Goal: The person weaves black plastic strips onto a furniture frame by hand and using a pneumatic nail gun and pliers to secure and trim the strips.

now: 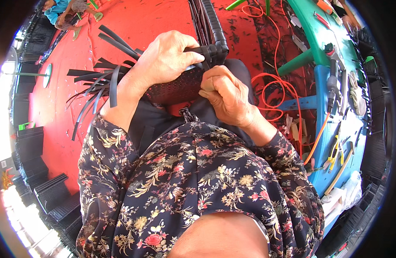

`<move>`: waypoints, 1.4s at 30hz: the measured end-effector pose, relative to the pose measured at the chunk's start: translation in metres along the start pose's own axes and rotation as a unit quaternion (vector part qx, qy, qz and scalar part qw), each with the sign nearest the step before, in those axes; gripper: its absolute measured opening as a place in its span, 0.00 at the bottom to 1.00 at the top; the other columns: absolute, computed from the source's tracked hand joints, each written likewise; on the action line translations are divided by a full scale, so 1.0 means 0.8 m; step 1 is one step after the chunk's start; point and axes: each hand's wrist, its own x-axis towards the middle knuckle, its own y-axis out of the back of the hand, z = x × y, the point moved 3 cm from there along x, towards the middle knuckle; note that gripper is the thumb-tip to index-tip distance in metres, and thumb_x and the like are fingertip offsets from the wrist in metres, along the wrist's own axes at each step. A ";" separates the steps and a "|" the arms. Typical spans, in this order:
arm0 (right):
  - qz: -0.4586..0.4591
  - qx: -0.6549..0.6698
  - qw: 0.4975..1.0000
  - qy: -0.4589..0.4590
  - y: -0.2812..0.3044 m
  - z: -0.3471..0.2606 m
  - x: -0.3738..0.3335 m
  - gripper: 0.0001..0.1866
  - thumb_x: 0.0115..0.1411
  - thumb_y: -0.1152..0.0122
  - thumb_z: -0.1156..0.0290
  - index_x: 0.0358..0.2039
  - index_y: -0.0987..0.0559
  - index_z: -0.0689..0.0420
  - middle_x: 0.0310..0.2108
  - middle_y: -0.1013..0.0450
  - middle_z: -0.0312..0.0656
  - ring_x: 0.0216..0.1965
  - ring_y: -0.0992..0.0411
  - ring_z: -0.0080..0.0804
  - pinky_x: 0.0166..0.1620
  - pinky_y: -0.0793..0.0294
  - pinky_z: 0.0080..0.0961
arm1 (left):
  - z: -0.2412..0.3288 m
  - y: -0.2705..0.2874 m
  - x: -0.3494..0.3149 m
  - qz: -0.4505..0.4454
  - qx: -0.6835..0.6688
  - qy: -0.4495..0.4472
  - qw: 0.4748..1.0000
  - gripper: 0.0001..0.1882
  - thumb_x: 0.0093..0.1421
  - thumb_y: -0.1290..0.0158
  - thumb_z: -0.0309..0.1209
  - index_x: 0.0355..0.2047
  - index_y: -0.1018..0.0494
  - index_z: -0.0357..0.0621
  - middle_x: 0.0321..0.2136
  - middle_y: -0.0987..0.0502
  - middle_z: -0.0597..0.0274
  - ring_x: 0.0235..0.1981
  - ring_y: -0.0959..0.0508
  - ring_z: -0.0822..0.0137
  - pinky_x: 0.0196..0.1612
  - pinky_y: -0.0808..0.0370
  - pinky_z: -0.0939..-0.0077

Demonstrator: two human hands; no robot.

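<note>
A black woven frame (217, 31) lies across my lap, its bar wrapped in flat black strips up to a corner. My left hand (170, 58) is closed over the frame's edge beside that corner, its thumb pressed along the wrapping. Just below the corner, my right hand (226, 92) is closed in a pinch on a flat black strip (207, 65), mostly hidden by the fingers. Several loose black strips (104, 77) fan out past my left wrist. Under my hands, a dark woven panel (170, 90) with small holes shows partly.
At right, a green stool (316, 36) and a blue stool (321, 86) carry a power tool (332, 79), yellow-handled pliers (334, 154) and a stick. An orange hose (278, 81) loops over the red floor covering (133, 17). Another person (62, 13) sits at far left.
</note>
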 end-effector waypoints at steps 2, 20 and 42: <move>0.004 0.012 1.000 0.003 -0.002 0.002 -0.003 0.12 0.47 0.36 0.85 0.26 0.32 0.62 0.30 0.32 0.46 0.30 0.30 0.44 0.32 0.27 0.32 | -0.004 -0.003 -0.001 -0.005 -0.018 0.000 1.000 0.10 0.57 0.46 0.27 0.33 0.24 0.30 0.21 0.23 0.63 0.25 0.28 0.78 0.32 0.29 0.79; 0.004 0.081 0.997 0.014 -0.001 -0.002 -0.001 0.11 0.47 0.34 0.81 0.25 0.31 0.61 0.26 0.32 0.44 0.26 0.32 0.41 0.30 0.29 0.31 | 0.007 -0.010 0.013 -0.065 -0.059 -0.071 0.994 0.09 0.57 0.48 0.24 0.35 0.26 0.28 0.24 0.22 0.59 0.29 0.25 0.76 0.35 0.28 0.78; 0.150 -0.106 0.920 -0.346 -0.016 0.008 0.008 0.10 0.52 0.34 0.72 0.30 0.27 0.62 0.25 0.25 0.52 0.26 0.25 0.47 0.32 0.26 0.36 | -0.011 -0.006 0.024 -0.017 -0.004 -0.171 0.985 0.08 0.57 0.49 0.26 0.34 0.25 0.32 0.22 0.23 0.57 0.26 0.25 0.73 0.35 0.28 0.75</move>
